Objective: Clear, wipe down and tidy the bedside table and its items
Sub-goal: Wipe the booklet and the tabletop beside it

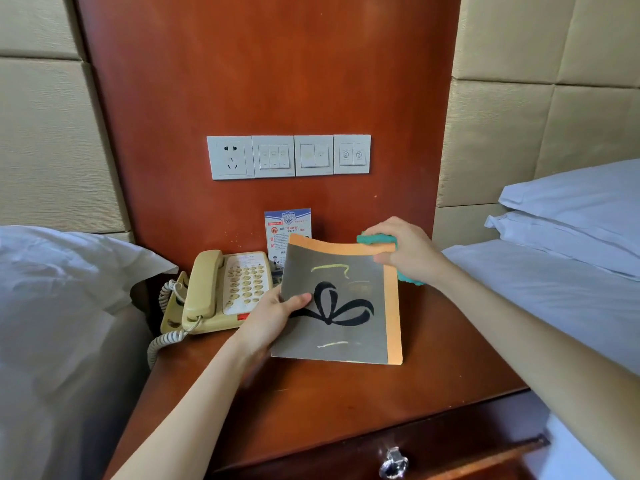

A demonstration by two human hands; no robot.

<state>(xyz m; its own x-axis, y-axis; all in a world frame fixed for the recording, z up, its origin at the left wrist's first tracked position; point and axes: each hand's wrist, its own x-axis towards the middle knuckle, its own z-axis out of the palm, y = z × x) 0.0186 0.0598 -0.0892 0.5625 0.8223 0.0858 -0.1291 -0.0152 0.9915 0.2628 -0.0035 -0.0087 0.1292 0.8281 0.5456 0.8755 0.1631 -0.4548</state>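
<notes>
Right hand [403, 252]: a green cloth [375, 239] is gripped and pressed on the book's top edge.
Left hand [273, 315]: the book [341, 306] is pinched at its left edge, raised above the table [311, 403].
Progress: judged midway; phone [221, 289] and card [287, 225] are not yet cleared.

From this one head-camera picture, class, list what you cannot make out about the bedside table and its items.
- Card against the wall panel: lower part hidden by the book; print too small to read.
- Teal cloth: mostly covered by the right hand and the book.
- Table top under the book: hidden.
- Phone key labels: too small.
- Drawer: cut off by the bottom edge.
</notes>
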